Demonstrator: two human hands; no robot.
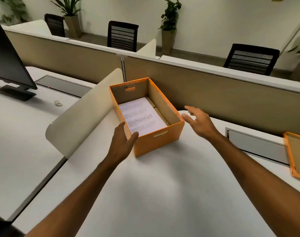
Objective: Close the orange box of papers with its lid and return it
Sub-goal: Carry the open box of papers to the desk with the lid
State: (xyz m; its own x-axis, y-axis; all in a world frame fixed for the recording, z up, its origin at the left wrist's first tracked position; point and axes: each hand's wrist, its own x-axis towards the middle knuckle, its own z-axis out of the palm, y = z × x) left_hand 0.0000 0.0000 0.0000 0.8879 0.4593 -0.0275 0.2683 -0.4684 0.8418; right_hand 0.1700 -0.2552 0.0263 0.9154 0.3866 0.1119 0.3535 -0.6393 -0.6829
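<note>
Two hands are reaching toward the orange box [158,142], which is sitting open at the centre of the frame on the white desk [145,194]. I am seeing my left hand [122,144] cupping the box's near left corner, thumb lying over the rim and fingers spread down the outer wall, touching it without clamping. My right hand [198,121] is hovering just beside the box's right wall, fingers apart and loosely curled, holding nothing; whether a fingertip is brushing the cardboard I cannot tell. Printed papers [142,116] are lying flat inside the box; a few bold lines are showing, but the text is too blurred for me to read. The orange lid [297,156] is resting upside down at the right edge of the frame, well apart from the box. A dark monitor [7,65] is standing at the upper left.
</note>
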